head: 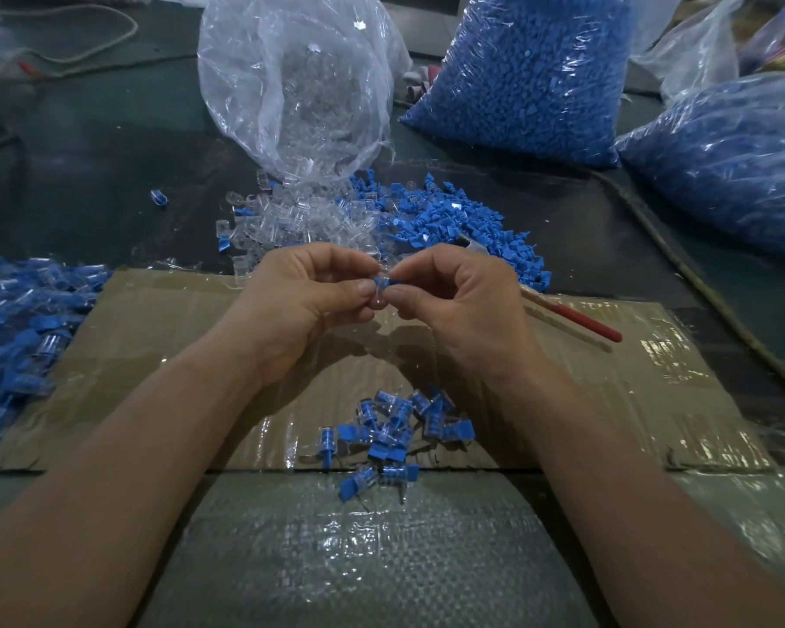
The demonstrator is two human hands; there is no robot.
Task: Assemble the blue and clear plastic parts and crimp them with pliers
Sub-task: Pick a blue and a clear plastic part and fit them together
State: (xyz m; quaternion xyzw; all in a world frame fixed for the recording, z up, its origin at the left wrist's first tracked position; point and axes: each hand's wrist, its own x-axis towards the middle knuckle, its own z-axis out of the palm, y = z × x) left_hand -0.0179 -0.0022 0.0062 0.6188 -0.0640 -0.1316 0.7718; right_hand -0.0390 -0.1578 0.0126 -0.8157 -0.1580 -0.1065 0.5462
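Pressing a blue part point(384, 281) into a clear part point(378, 297), held together in the air above the cardboard point(155, 355).

- Left hand point(309, 294): grip pinched on the clear part.
- Right hand point(465, 301): grip pinched on the blue part.
- Fingertips cover the joint, so seating is probably partial, but I cannot tell.
- Pliers point(576, 320), red-handled, lie on the cardboard just beside the right hand, in neither hand. This piece is not yet crimped.

Done: a small heap of joined pieces point(395, 428) at the cardboard's near edge, and a larger heap point(19, 319) on the counter point(87, 174) at left.

Left to do: loose clear parts point(300, 219) and loose blue parts point(449, 219) are spilled behind the hands. A clear-parts bag point(300, 83) and full blue bags point(531, 74) stand beyond. I judge far more remains than is finished.
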